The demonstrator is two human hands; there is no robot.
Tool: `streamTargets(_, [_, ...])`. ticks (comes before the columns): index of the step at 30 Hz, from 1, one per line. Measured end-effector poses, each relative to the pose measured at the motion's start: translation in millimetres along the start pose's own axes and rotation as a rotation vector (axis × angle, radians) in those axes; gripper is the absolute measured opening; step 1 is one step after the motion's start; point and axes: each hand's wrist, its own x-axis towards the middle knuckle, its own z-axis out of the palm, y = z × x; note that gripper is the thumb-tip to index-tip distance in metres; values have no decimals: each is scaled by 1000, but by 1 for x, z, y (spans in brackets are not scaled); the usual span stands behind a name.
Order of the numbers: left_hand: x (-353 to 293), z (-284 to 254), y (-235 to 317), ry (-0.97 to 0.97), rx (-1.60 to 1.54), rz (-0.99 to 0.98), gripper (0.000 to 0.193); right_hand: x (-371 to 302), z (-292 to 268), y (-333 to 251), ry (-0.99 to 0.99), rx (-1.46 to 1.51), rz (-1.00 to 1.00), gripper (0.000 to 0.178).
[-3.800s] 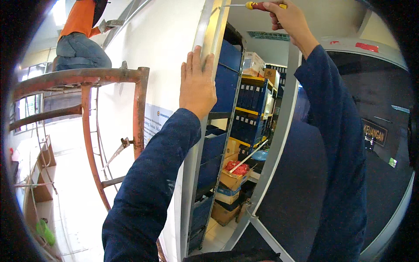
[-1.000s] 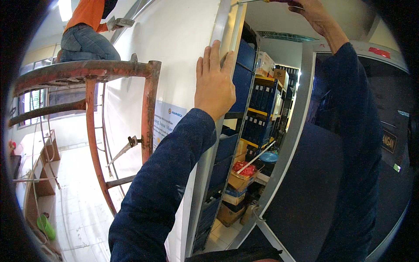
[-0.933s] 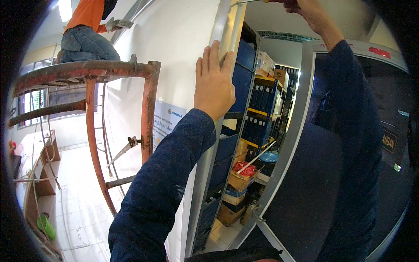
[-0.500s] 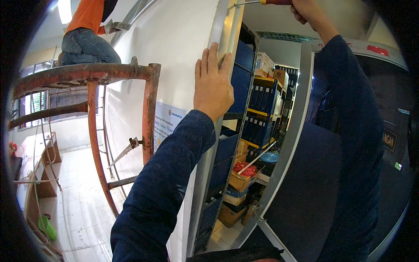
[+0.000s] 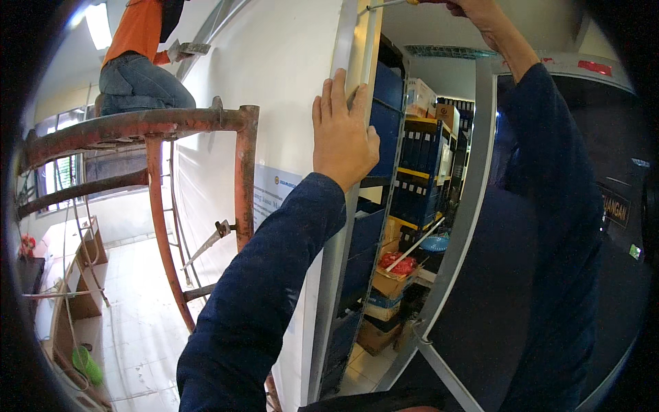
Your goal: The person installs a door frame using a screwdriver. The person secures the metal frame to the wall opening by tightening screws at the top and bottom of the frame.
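Our left hand [image 5: 343, 141] lay flat, fingers spread, against the grey metal door-frame post [image 5: 350, 206] at upper centre. Our right hand [image 5: 477, 10], at the top edge, was closed round a screwdriver [image 5: 391, 3], its tip meeting the post's top.

Risks, as we judged them: the tip could slip off the fastener if the post shifted under uneven pressure; the reach overhead strained control.

Room: tight. White wall panel [image 5: 274, 89] to the left, shelving with blue boxes [image 5: 419, 172] just behind, dark door [image 5: 522, 275] at right. A rusty scaffold [image 5: 240, 178] bearing a crouched person [image 5: 141, 62] stood near, upper left.
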Motion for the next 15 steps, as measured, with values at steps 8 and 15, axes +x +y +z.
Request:
streamTargets(8, [88, -1, -47, 157, -167, 30, 38, 22, -10, 32, 189, -852, -174, 25])
streamTargets(15, [208, -9, -53, 154, 74, 330, 29, -11, 21, -1, 200, -30, -318, 21])
